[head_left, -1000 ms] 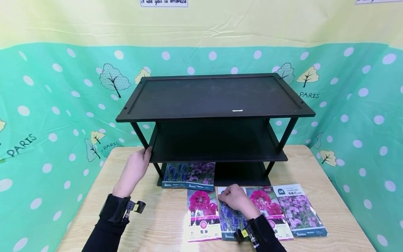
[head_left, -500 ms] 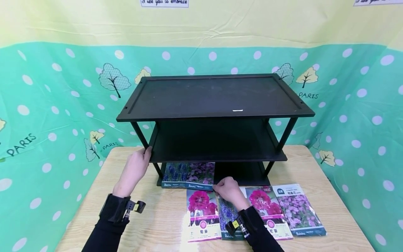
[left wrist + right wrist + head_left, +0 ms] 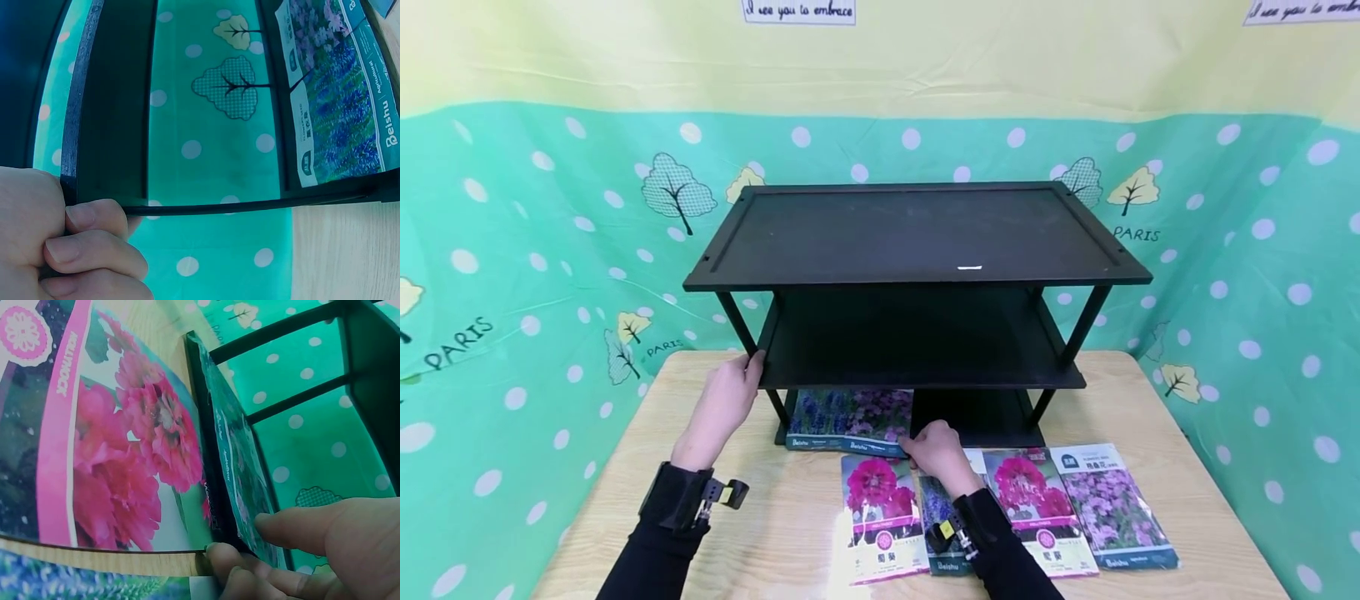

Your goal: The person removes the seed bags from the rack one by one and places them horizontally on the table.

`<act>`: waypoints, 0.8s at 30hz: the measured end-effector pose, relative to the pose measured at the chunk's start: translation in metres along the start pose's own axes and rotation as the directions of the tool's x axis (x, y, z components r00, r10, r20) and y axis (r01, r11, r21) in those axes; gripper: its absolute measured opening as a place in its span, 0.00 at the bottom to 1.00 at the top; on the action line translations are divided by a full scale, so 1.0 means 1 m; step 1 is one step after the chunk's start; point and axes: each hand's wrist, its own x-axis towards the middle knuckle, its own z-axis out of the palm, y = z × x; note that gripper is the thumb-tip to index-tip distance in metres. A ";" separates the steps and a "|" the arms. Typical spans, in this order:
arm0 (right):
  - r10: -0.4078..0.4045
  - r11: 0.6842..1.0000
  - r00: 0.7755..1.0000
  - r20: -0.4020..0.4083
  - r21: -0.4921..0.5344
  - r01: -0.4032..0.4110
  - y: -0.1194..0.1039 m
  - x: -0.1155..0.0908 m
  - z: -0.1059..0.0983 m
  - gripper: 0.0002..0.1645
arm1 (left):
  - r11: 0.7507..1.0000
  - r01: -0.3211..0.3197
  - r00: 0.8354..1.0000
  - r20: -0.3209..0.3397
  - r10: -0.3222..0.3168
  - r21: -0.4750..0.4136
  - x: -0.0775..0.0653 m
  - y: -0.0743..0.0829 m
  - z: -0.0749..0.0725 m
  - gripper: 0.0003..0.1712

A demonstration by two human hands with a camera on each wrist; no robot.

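Note:
A black three-tier rack (image 3: 917,237) stands on the wooden table. My left hand (image 3: 724,404) grips its middle tier by the left front corner post, fingers curled round it in the left wrist view. On the bottom tier, at the left, two flower seed packets lie side by side: one with blue spikes (image 3: 818,417) and one with purple blooms (image 3: 877,415). My right hand (image 3: 938,457) pinches the front right corner of the purple-flower seed packet, thumb on top and fingers at the edge in the right wrist view (image 3: 300,531). The middle tier hides the packets' back part.
In front of the rack lie a pink hollyhock packet (image 3: 880,492), a blue-flower packet (image 3: 951,562) partly under my right arm, another pink packet (image 3: 1037,500) and a purple one (image 3: 1112,508). A polka-dot cloth (image 3: 550,250) hangs round the back and sides.
My right hand has moved left and slightly forward, from above the blue-flower packet on the table to the corner of the purple-flower packet on the bottom tier. My left hand stays put.

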 end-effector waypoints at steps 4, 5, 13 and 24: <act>-0.016 0.999 1.000 -0.011 -0.035 0.016 -0.003 0.003 0.000 0.23 | 1.000 -0.006 1.000 -0.003 0.006 -0.001 0.000 0.000 0.002 0.32; -0.020 0.999 1.000 -0.014 -0.043 0.019 -0.004 0.004 0.000 0.22 | 1.000 -0.005 1.000 -0.003 0.005 -0.002 0.000 0.000 0.002 0.31; 0.013 1.000 1.000 0.009 0.006 -0.014 -0.008 0.006 -0.003 0.13 | 1.000 0.009 1.000 0.008 -0.009 -0.012 -0.001 0.000 0.001 0.33; -0.007 0.994 1.000 -0.017 0.107 0.008 -0.004 0.003 -0.007 0.09 | 1.000 0.006 1.000 0.019 -0.005 -0.023 -0.001 -0.002 0.000 0.34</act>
